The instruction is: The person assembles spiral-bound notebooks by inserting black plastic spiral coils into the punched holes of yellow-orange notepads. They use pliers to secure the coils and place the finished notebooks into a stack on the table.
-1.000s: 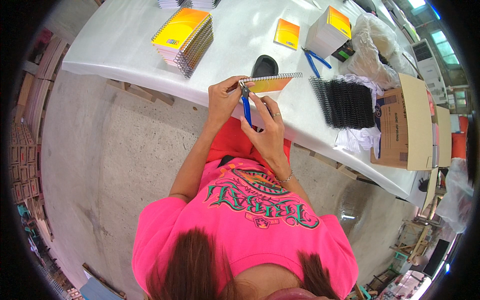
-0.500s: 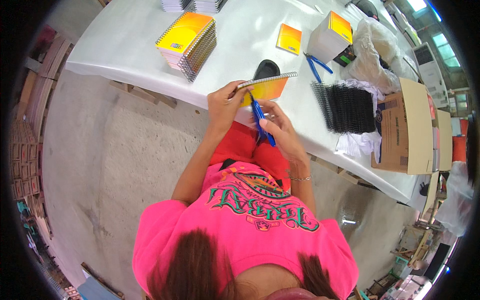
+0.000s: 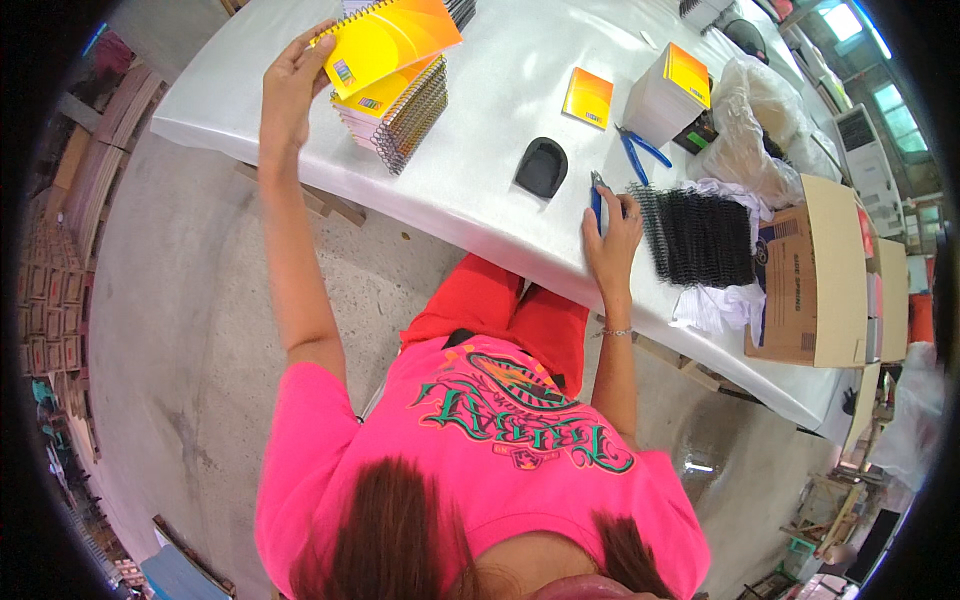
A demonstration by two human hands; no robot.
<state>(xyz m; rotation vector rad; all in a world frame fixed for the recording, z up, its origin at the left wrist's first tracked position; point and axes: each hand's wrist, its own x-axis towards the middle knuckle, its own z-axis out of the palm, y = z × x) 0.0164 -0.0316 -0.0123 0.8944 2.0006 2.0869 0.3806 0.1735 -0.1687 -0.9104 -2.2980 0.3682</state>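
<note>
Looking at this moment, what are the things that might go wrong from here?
The left hand holds a spiral notebook by one end above the notebook stack; its wire coil might catch on the coils below.

The stack stands near the table's front edge, so a bump could perhaps tip it over.

The right hand is on blue-handled cutters beside black coils, which might snag.
</note>
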